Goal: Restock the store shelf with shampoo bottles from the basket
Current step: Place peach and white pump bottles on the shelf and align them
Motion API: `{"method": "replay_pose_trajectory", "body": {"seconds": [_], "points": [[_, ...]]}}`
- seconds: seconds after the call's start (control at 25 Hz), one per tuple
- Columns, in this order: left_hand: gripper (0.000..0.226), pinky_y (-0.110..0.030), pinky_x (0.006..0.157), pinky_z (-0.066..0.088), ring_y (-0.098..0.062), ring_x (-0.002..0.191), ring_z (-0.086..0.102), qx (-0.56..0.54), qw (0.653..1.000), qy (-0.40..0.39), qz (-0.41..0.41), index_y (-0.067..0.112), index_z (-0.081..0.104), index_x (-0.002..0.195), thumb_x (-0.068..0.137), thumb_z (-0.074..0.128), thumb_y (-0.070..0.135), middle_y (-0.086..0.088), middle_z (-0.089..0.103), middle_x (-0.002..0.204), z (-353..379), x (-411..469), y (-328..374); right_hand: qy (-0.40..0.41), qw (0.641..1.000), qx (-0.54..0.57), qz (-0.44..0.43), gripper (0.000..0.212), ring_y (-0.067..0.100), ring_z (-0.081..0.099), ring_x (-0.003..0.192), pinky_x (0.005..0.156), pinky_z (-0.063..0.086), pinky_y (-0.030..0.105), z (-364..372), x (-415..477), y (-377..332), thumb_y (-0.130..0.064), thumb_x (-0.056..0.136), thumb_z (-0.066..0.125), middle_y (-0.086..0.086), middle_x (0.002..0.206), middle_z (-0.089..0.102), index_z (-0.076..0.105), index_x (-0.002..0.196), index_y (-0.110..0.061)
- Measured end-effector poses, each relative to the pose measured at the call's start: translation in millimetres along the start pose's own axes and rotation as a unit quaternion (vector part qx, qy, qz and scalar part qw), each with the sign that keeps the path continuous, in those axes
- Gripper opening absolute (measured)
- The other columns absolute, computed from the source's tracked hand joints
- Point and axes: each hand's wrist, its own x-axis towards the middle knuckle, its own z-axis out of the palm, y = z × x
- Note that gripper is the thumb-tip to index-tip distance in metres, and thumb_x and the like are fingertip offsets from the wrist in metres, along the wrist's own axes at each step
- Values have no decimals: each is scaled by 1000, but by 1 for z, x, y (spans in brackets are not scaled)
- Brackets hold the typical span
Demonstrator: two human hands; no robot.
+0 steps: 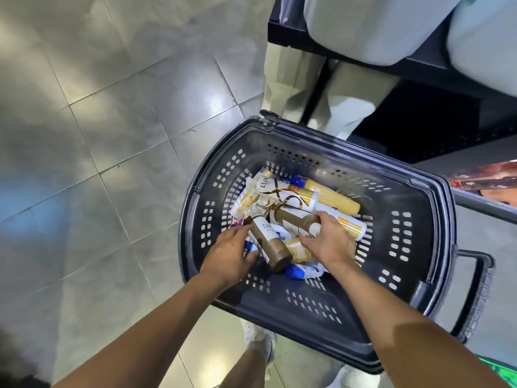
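Overhead, I see the dark grey perforated plastic basket [419,197] on the pale tiled floor [112,135], its far rim near the black store shelf [433,113]; the basket's right half lies bare. I count two brown-and-white bottles and one yellow blue-capped bottle [333,198]; the rest overlap. The left hand [226,256] grips the nearer brown-and-white shampoo bottle [268,242], whose axis runs far-left to near-right. The right hand [330,242] curls round the second brown-and-white bottle [293,219], lying crosswise.

place: shop | evidence: dark plastic shopping basket [307,317] holding packaged toiletry bottles [275,247] | beyond basket: dark store shelf [296,32], stocked | under basket: grey tiled floor [112,135]
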Motion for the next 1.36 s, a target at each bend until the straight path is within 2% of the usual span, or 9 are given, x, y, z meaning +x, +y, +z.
{"method": "replay_pose_trajectory", "body": {"seconds": [0.16,0.28,0.44,0.6,0.68,0.76,0.88,1.04,1.36], "points": [[61,-41,116,36,-27,146,38,-28,997,-33,-70,22,38,155,100,59,41,-6,47,156,2,10,14,-5,1000,18,-7,67,25,63,110,79,47,34,-38,-19,8,-48,74,77,-6,122,67,48,132,-35],[51,-38,101,48,-29,123,60,-95,983,-56,-147,17,51,142,100,59,44,-8,65,131,15,34,22,18,999,26,-15,74,26,66,98,74,50,35,-71,-41,26,-50,72,81,-5,114,69,42,133,-34],[71,-35,89,46,-27,100,59,-218,928,-65,-293,3,54,139,98,56,61,-14,67,127,38,78,30,28,992,115,-50,83,13,63,94,84,52,31,-108,-66,57,-48,69,87,-15,115,64,40,135,-34],[93,-42,93,52,-32,108,61,-297,872,-51,-386,-1,43,148,89,65,68,-19,62,132,62,111,21,30,989,119,-81,88,12,70,93,82,57,29,-111,-65,87,-45,67,89,-11,120,68,39,137,-28],[86,-40,74,53,-32,100,63,-327,858,-36,-394,1,46,144,89,68,63,-20,64,127,67,118,17,34,990,114,-75,88,14,71,90,80,57,29,-111,-62,92,-42,68,90,-9,118,70,38,137,-29],[79,-39,69,53,-32,97,67,-356,848,-31,-390,3,50,137,88,72,61,-18,68,119,65,115,13,43,990,114,-70,88,17,71,92,81,57,32,-111,-60,94,-41,68,91,-8,117,70,37,137,-30],[90,-49,82,62,-35,93,73,-367,853,-17,-370,7,56,129,67,81,67,-14,72,108,60,103,5,45,992,116,-34,88,19,70,89,79,56,34,-119,-64,90,-45,67,89,-11,112,69,36,136,-34],[58,-44,88,61,-26,97,70,-355,897,7,-262,16,52,123,84,83,47,-5,69,110,24,57,38,45,991,124,-14,86,12,66,77,71,51,31,-144,-79,83,-44,66,89,-6,103,69,35,133,-35],[67,-38,94,59,-10,103,69,-311,950,-34,-18,24,39,138,87,84,27,9,66,118,-69,-65,137,100,982,152,-52,80,15,65,80,72,48,31,-261,-173,78,-43,66,88,-7,95,71,41,129,-31]]}}
